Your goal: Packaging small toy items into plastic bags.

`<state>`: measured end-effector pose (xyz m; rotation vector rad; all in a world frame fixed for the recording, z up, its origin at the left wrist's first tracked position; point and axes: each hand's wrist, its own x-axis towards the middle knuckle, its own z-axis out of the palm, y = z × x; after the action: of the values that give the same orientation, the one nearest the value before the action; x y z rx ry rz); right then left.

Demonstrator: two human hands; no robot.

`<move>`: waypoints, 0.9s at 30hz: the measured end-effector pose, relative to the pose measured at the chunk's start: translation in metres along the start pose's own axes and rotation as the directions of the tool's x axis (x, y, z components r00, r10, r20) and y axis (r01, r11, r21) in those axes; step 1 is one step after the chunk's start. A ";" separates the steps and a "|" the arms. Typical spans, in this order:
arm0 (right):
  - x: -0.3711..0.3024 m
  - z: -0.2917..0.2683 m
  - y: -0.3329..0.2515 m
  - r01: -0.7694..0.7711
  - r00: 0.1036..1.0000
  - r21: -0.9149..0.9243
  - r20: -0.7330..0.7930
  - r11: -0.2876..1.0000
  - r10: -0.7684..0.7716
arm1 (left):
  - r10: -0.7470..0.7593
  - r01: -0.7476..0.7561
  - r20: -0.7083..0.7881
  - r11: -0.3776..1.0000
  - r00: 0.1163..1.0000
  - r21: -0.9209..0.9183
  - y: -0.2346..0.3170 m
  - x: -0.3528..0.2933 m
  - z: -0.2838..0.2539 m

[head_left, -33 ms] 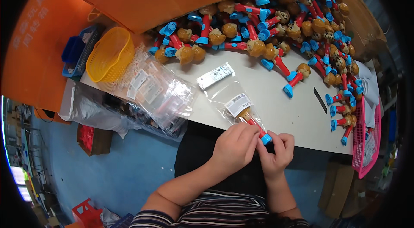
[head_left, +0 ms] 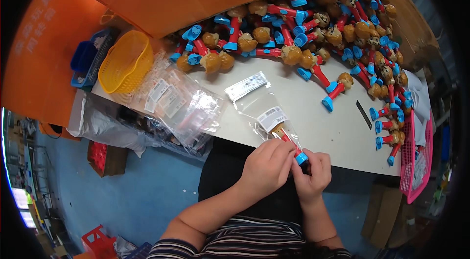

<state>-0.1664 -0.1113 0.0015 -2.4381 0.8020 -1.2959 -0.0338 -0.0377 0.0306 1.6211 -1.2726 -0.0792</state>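
Head view, looking down at the near edge of a pale desk (head_left: pixel 313 112). The left hand (head_left: pixel 267 166) and the right hand (head_left: pixel 311 173) meet just over that edge, fingertips touching. Between them is a small toy with a red stem, a blue base and a brown head (head_left: pixel 290 144), lying slantwise: its blue base sits at the fingertips of both hands, while its brown head points away from the person. The head end lies inside a clear plastic bag with a white label (head_left: pixel 262 112), which rests flat on the desk just beyond the hands. The grip of each hand is narrow, fingers pinched on the toy's base end and the bag's mouth.

Farther back, a large heap of like red-and-blue toys with brown heads (head_left: pixel 318 29) runs along the far and right sides of the desk. To the left lie a stack of empty clear bags (head_left: pixel 176 102) and a yellow plastic basket (head_left: pixel 125 60). A pink mesh basket (head_left: pixel 416 161) stands at the right edge.
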 end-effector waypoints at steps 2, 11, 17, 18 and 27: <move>-0.007 0.002 -0.003 -0.118 0.989 0.103 0.097 0.988 0.108 | -0.001 0.001 0.013 1.000 1.000 -0.012 0.000 0.000 -0.001; -0.022 0.014 -0.003 -0.152 0.988 0.168 0.062 0.974 0.143 | -0.019 0.019 0.030 1.000 0.999 0.017 -0.003 -0.006 0.000; -0.021 0.026 -0.014 -0.200 0.980 0.248 0.054 0.948 0.193 | 0.014 -0.013 0.014 1.000 1.000 -0.015 -0.004 -0.011 0.002; -0.021 0.028 -0.017 -0.222 0.975 0.255 0.065 0.941 0.213 | 0.043 -0.043 0.005 0.999 0.999 -0.012 -0.005 -0.012 0.002; -0.016 0.023 -0.009 -0.041 0.931 0.118 0.365 0.992 -0.005 | 0.058 -0.059 0.046 0.998 0.997 0.034 -0.010 -0.013 -0.008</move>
<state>-0.1514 -0.0953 -0.0186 -2.4562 0.6205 -0.8165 -0.0282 -0.0242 0.0207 1.6190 -1.3622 -0.0581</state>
